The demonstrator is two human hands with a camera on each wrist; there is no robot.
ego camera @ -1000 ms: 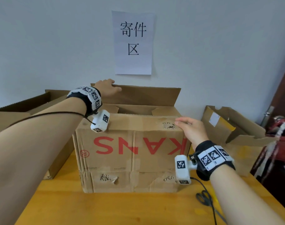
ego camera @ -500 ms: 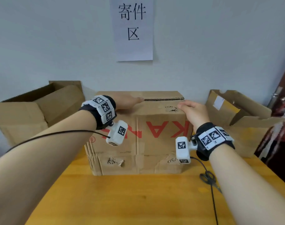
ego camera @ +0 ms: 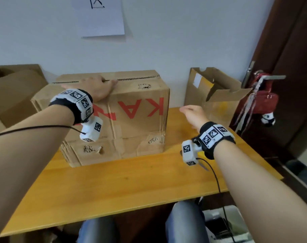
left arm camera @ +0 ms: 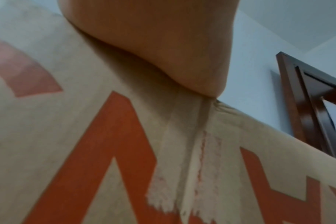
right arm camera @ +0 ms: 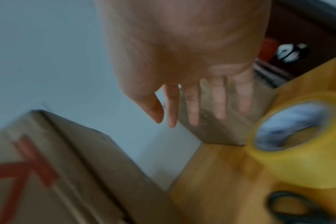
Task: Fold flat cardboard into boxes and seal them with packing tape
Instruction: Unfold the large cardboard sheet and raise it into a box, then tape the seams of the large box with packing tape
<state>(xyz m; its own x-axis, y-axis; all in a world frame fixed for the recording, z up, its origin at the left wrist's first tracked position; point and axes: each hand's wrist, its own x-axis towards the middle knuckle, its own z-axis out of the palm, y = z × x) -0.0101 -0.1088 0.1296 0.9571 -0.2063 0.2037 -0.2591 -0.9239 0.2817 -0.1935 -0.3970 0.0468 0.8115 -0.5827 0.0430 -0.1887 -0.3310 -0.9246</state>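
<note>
Our left hand [ego camera: 96, 88] pins the red-lettered brown cardboard box [ego camera: 131, 109] flaps flat, right hand [ego camera: 194, 114] empty, fingers spread, near the yellow tape roll [right arm camera: 297, 139]; easing pressure could let flaps pop.

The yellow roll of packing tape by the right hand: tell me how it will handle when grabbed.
The yellow roll of packing tape lies flat on the wooden table, so it probably won't roll. Its open core should give fingers a hold. It looks thick, likely rigid.

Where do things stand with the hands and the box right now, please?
Left hand flat on box top, flaps closed. Right hand open, off the box, near tape roll. Seam untaped; nothing in the way.
</note>
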